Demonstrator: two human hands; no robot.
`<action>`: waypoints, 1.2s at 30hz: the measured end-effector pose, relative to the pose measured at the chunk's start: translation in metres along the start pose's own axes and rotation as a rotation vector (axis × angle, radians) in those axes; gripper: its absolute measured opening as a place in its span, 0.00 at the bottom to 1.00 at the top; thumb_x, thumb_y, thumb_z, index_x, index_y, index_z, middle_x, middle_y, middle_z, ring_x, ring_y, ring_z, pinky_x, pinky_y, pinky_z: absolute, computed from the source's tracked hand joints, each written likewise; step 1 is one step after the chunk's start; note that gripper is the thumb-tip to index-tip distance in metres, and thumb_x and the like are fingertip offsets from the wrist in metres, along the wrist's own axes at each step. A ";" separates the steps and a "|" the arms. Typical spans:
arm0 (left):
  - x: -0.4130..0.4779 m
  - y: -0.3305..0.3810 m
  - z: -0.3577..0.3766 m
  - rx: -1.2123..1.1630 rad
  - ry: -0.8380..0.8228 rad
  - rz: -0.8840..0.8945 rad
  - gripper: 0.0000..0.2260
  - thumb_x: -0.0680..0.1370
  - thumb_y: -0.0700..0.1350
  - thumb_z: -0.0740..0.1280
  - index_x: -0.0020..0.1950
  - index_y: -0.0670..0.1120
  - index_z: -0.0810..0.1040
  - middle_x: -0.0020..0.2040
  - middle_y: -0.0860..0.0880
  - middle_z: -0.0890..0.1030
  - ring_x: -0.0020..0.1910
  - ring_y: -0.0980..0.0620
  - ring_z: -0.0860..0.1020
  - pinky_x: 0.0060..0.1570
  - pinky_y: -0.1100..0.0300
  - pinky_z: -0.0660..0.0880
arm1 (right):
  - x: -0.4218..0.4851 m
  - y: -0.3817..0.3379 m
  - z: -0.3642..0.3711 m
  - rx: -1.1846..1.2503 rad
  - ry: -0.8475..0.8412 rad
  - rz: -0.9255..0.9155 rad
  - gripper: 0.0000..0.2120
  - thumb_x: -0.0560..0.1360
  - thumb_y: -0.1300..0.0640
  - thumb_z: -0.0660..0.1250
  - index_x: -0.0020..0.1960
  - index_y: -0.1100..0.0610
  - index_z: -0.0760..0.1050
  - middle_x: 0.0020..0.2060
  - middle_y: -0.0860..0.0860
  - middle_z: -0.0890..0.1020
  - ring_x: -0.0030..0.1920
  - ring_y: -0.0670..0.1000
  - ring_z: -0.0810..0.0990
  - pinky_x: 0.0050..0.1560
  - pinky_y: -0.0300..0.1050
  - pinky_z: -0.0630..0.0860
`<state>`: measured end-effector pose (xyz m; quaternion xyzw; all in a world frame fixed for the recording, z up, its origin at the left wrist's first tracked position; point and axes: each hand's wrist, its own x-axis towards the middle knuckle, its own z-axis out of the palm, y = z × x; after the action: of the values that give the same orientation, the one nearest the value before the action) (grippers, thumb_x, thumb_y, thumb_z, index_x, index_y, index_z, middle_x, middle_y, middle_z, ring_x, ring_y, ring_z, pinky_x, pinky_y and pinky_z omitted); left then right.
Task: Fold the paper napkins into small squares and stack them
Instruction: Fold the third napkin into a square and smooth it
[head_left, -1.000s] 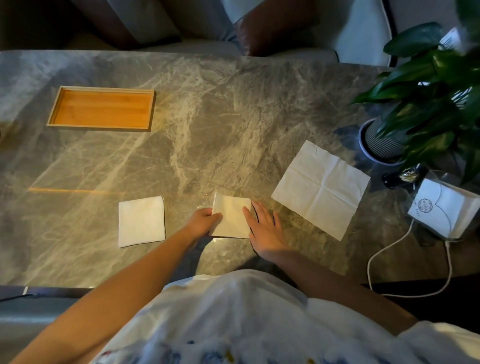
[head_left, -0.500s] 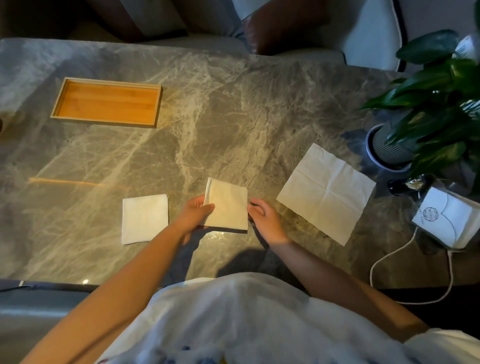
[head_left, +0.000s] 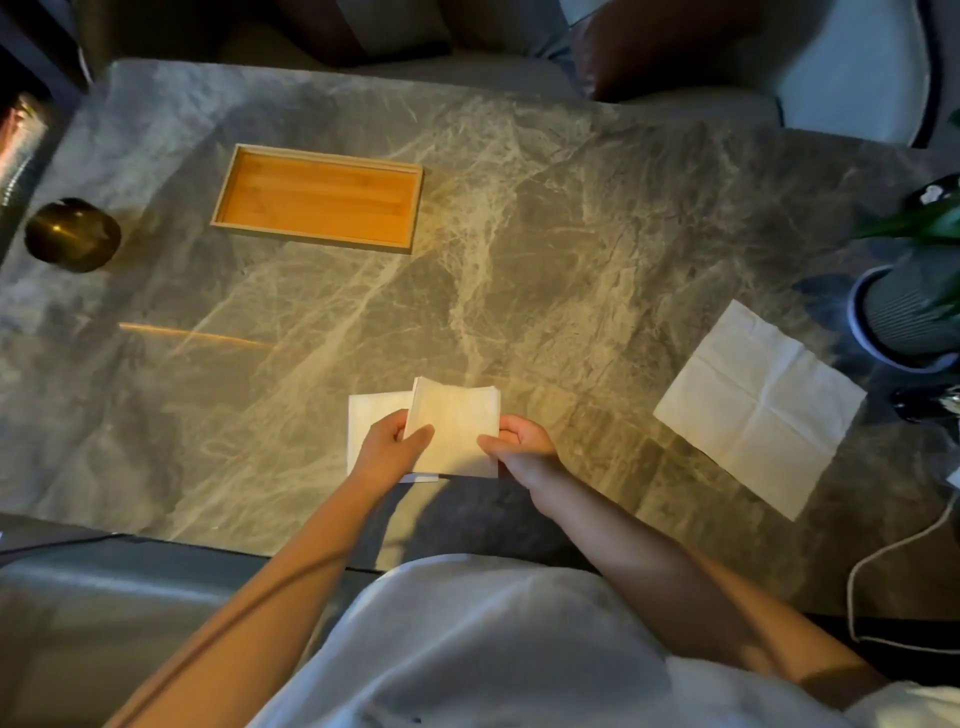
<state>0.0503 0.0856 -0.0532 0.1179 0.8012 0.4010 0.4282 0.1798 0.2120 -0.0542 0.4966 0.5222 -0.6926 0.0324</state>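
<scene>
Head view: left hand (head_left: 387, 449) and right hand (head_left: 519, 447) each pinch a side edge of one folded square (head_left: 457, 426), overlapping a second folded square (head_left: 371, 415) on the veined marble table (head_left: 519, 234). A third napkin (head_left: 758, 405), thin, unfolded and creased, lies well right. One rectangular wooden tray (head_left: 317, 200).

A loose, whitish top (head_left: 467, 649) of soft, lightly creased cloth is worn. The left hand (head_left: 387, 454) and right hand (head_left: 522, 449) are left bare, as are the forearms (head_left: 291, 571); a short sleeve (head_left: 904, 701) is seen at the right upper arm.

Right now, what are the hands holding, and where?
The folded napkin: left hand pinches its left edge, right hand its right edge.
</scene>
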 end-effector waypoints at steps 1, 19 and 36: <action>0.001 -0.005 -0.005 0.072 0.021 0.045 0.06 0.78 0.39 0.64 0.51 0.38 0.77 0.39 0.46 0.77 0.39 0.50 0.73 0.39 0.57 0.68 | 0.001 -0.001 0.006 -0.036 0.007 -0.011 0.08 0.75 0.65 0.66 0.54 0.63 0.77 0.51 0.61 0.83 0.47 0.55 0.80 0.42 0.40 0.75; 0.004 -0.062 -0.053 0.174 0.197 0.063 0.08 0.73 0.42 0.70 0.40 0.47 0.72 0.30 0.54 0.72 0.29 0.53 0.69 0.30 0.58 0.65 | 0.016 0.006 0.055 -0.598 0.045 -0.215 0.08 0.71 0.55 0.72 0.45 0.53 0.73 0.35 0.47 0.79 0.39 0.51 0.78 0.43 0.50 0.75; 0.008 -0.075 -0.068 0.214 0.209 0.109 0.10 0.73 0.43 0.70 0.38 0.53 0.70 0.34 0.56 0.75 0.34 0.55 0.75 0.31 0.62 0.68 | 0.019 0.005 0.070 -0.641 0.084 -0.239 0.11 0.72 0.56 0.72 0.49 0.56 0.71 0.35 0.51 0.78 0.38 0.56 0.78 0.43 0.56 0.75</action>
<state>0.0040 0.0042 -0.0926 0.1636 0.8720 0.3461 0.3050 0.1270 0.1657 -0.0743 0.4246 0.7687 -0.4709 0.0838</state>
